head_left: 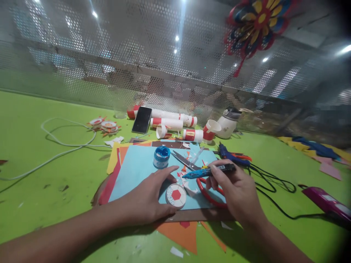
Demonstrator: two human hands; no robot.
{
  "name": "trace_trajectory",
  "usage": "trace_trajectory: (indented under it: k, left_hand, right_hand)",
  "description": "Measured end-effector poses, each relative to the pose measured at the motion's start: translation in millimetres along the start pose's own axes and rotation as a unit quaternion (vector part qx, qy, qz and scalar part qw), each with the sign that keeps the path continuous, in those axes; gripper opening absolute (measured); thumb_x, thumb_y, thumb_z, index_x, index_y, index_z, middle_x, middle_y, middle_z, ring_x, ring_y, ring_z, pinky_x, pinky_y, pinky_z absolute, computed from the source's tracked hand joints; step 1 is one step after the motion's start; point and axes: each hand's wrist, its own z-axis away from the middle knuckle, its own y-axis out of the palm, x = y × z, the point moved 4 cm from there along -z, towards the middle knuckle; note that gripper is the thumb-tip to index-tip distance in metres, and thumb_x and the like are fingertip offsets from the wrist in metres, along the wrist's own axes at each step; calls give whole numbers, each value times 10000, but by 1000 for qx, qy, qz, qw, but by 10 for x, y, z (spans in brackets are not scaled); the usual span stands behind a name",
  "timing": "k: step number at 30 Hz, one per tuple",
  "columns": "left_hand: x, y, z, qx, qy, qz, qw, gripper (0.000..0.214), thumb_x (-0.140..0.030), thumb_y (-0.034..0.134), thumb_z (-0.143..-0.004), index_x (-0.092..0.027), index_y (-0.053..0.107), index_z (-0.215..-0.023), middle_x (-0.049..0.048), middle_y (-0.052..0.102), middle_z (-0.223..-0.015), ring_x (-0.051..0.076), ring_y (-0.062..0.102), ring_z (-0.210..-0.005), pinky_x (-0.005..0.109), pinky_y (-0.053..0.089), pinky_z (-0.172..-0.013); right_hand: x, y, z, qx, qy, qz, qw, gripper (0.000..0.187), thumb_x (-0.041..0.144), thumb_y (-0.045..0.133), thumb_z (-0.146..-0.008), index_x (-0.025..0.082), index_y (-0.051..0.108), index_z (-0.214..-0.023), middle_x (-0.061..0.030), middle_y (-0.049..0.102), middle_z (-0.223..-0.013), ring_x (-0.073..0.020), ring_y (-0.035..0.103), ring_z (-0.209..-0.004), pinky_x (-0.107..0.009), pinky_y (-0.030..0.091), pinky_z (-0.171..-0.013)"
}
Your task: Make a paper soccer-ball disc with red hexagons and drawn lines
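My left hand [145, 199] rests on a light blue paper sheet [137, 171], fingers curled round a small round white disc with a red hexagon [176, 195]. My right hand [237, 191] grips a blue and black pen-like tool [210, 171], its tip pointing left above the disc. Red-handled scissors [204, 182] lie open on the paper under that hand. A blue-capped round jar [161, 156] stands just beyond my left fingers.
Coloured paper sheets are stacked under the blue one on the green table [55, 171]. Behind lie red-and-white tubes [170, 122], a phone [142, 119], a white bottle [229, 122], a blue glue gun [233, 157] with black cord, a white cable [63, 144]. A magenta device [326, 201] lies right.
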Motion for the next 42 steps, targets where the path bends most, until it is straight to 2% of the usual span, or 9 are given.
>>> trace_trajectory:
  k: [3,7,12,16,21,29,35,39,42]
  left_hand:
    - [-29,-15,10,3,-4,4,1000,847,-297,726,-686,-187,329,-1426,131,537,-1321,287,506,-1208,460,381,-1046]
    - [-10,-11,6,2,0,-2,1000,800,-295,734,-678,-184,388,-1390,125,532,-1332,292,493,-1222,461,383,-1049]
    - [33,3,-10,-2,40,-11,999,740,-315,751,-670,-175,460,-1336,129,521,-1339,288,486,-1225,438,376,-1061]
    - [49,4,-25,-9,63,-13,998,698,-351,753,-678,-172,490,-1299,128,545,-1306,292,505,-1186,445,393,-1038]
    - [33,-1,-20,-13,79,-25,996,632,-350,743,-693,-197,519,-1263,104,593,-1244,309,531,-1126,466,426,-973]
    - [36,3,-29,-20,87,-49,995,501,-387,730,-705,-213,568,-1146,90,628,-1159,303,557,-1034,454,452,-894]
    - [-11,-17,-13,-19,88,-33,995,516,-377,727,-714,-218,566,-1177,72,638,-1146,287,559,-1037,437,452,-901]
    - [-22,-18,-10,-22,97,-27,995,470,-295,739,-697,-215,590,-1136,58,641,-1148,271,561,-1050,417,448,-916]
    - [8,-7,-11,-26,99,-19,995,581,-313,750,-692,-213,552,-1230,75,612,-1227,273,543,-1113,420,425,-973]
  right_hand:
    - [23,-7,-58,-10,-1,-4,1000,212,398,594,-879,190,578,-841,52,524,-519,-132,572,-506,-266,483,-526]
    - [223,36,-232,10,-16,13,1000,201,383,606,-866,183,587,-855,40,550,-539,-146,582,-521,-292,498,-556]
    - [450,339,-552,76,-60,40,995,200,358,565,-874,174,581,-796,19,575,-556,-139,571,-535,-277,485,-564]
    - [425,591,-735,113,-83,65,988,209,347,554,-872,166,581,-770,11,577,-582,-136,568,-540,-272,473,-556]
    - [392,723,-854,164,-98,122,974,216,355,571,-855,148,620,-816,1,579,-617,-143,555,-547,-275,437,-538]
    - [270,964,-934,197,-93,208,954,262,342,631,-794,130,645,-641,17,499,-548,-123,429,-546,-255,294,-504]
    - [384,898,-941,182,-92,183,962,279,367,641,-781,129,644,-636,24,477,-546,-116,392,-539,-265,279,-511]
    - [556,702,-895,161,-85,119,976,228,338,642,-799,132,653,-703,20,526,-559,-119,445,-540,-266,330,-528]
    - [613,498,-840,122,-75,50,988,213,353,650,-819,150,635,-759,40,520,-521,-110,457,-503,-264,360,-531]
